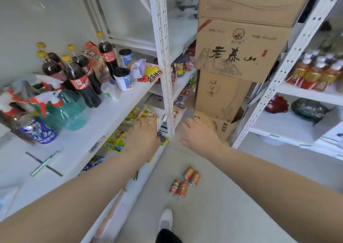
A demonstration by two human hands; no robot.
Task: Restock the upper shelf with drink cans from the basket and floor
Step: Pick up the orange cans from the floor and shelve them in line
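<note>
Fingers [187, 125] loose above four orange cans [184, 182] sideways on floor [232, 196]

We count four orange drink cans [182, 188] on the pale floor [213, 215], all tipped onto their sides with silvery ends facing us. They lie as two pairs, each pair's cans touching side by side: the nearer pair [174, 186], and the farther pair [194, 178] just beyond it, set a little to the right (their print is too blurred for us to read). The upper shelf [111, 116] is a flat white board; toward its left end a blue can [39, 133] with white print lies on its side.
</note>
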